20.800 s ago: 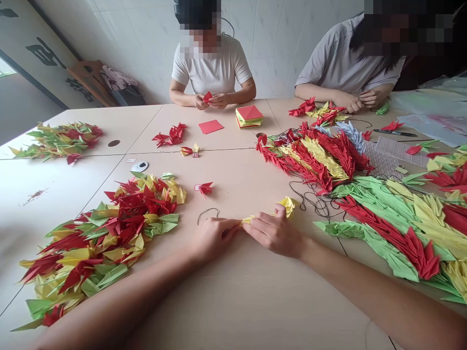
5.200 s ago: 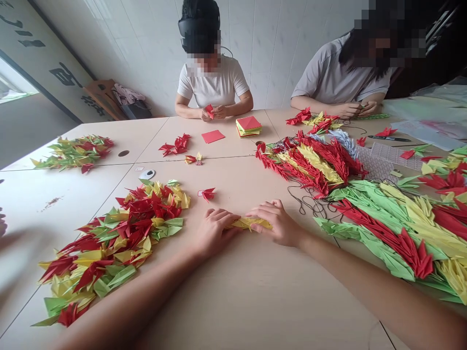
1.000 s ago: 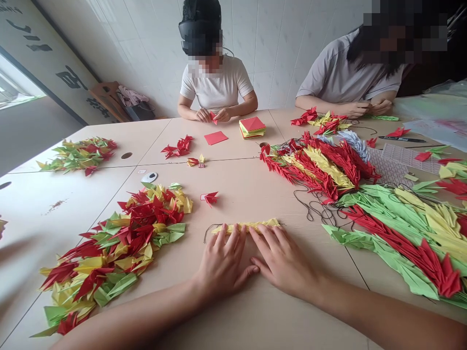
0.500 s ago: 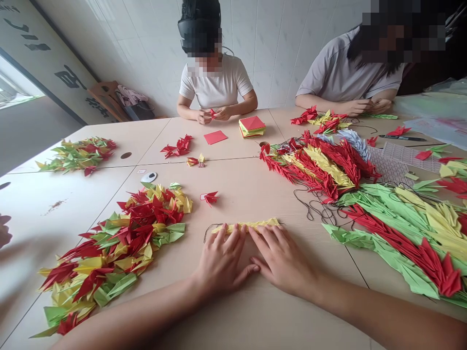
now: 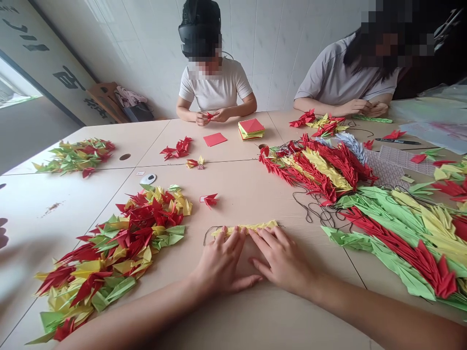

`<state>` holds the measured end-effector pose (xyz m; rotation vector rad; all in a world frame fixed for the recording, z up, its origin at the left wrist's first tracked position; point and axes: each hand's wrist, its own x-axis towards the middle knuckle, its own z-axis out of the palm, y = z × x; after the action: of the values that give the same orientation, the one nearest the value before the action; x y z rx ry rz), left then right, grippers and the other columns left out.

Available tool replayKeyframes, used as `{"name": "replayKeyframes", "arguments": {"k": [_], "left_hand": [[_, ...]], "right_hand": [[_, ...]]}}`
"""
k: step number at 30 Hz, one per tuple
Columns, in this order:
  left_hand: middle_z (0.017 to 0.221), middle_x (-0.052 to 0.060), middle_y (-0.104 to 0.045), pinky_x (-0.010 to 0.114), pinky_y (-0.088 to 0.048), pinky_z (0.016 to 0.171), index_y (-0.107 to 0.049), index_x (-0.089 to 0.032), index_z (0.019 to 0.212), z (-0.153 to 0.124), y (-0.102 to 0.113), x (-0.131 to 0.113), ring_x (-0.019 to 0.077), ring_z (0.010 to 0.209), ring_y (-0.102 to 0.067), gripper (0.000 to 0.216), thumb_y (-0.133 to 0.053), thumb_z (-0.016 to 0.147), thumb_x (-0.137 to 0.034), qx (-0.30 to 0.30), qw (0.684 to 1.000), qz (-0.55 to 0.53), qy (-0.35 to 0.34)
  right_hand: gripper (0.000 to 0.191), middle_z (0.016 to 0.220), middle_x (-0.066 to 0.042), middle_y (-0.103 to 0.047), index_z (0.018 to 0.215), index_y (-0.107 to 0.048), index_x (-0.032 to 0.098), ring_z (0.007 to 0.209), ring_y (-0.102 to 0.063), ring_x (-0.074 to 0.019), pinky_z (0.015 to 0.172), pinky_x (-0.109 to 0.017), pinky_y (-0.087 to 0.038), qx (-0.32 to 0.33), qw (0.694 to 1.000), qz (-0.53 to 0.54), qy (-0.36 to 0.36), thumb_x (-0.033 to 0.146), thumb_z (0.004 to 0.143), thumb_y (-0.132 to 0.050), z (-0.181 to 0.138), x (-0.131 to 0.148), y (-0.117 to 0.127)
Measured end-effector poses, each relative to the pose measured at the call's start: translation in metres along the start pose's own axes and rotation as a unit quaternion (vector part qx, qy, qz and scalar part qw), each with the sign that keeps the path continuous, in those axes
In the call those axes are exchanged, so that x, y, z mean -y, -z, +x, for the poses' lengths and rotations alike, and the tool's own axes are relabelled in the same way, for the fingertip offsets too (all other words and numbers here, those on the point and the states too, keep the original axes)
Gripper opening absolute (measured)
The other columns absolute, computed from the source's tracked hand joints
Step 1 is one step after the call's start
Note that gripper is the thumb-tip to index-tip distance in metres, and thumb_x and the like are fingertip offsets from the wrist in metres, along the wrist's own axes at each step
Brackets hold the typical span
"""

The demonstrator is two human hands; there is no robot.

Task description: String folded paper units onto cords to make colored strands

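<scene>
my table carries a yellow paper strand, a folded-paper heap at left, longer strands at right.

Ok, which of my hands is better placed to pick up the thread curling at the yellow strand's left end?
Probably your left hand. Its fingertips rest near the left end of the yellow strand, close to the dark thread; your right hand lies toward the other end, farther away.

Pale light came from the window left of the table, leaving glare and soft shadow on its left side; beyond its far right lay darkness, and wide-angle distortion slanted the wall behind it.
</scene>
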<state>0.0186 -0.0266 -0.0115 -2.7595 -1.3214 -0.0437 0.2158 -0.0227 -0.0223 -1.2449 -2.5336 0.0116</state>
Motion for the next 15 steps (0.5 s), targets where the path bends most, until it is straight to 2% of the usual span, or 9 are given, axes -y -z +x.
{"name": "replayKeyframes", "arguments": {"k": [4,9,15], "left_hand": [[0.139,0.018,-0.049,0.045,-0.035,0.106,-0.044,-0.005,0.139,0.0003,-0.0027,0.0019,0.031,0.127,-0.043,0.086,-0.022,0.088,-0.071,-0.017,0.997,0.036,-0.059],[0.135,0.019,-0.053,0.043,-0.036,0.104,-0.048,-0.005,0.136,0.0007,-0.0034,0.0029,0.0307,0.124,-0.044,0.087,-0.024,0.087,-0.072,-0.034,0.996,0.042,-0.065],[0.137,0.018,-0.051,0.044,-0.036,0.105,-0.043,-0.008,0.14,0.0019,-0.0007,0.0026,0.0309,0.125,-0.043,0.084,-0.028,0.087,-0.071,-0.006,0.998,0.033,-0.057]], "right_hand": [[0.052,0.119,-0.012,-0.061,0.133,-0.053,0.01,0.105,-0.049,-0.0275,0.086,-0.04,-0.046,-0.026,0.999,-0.025,0.008,0.038,0.089,-0.052,-0.0015,0.0025,-0.0028],[0.052,0.121,-0.012,-0.061,0.132,-0.054,0.008,0.106,-0.049,-0.0282,0.086,-0.041,-0.045,-0.048,0.997,-0.062,0.005,0.037,0.089,-0.051,-0.0036,0.0067,-0.0054],[0.057,0.122,-0.013,-0.061,0.136,-0.048,0.007,0.105,-0.049,-0.0274,0.09,-0.041,-0.042,-0.054,0.996,-0.071,0.009,0.038,0.088,-0.053,-0.0041,0.0068,-0.0064]]}}
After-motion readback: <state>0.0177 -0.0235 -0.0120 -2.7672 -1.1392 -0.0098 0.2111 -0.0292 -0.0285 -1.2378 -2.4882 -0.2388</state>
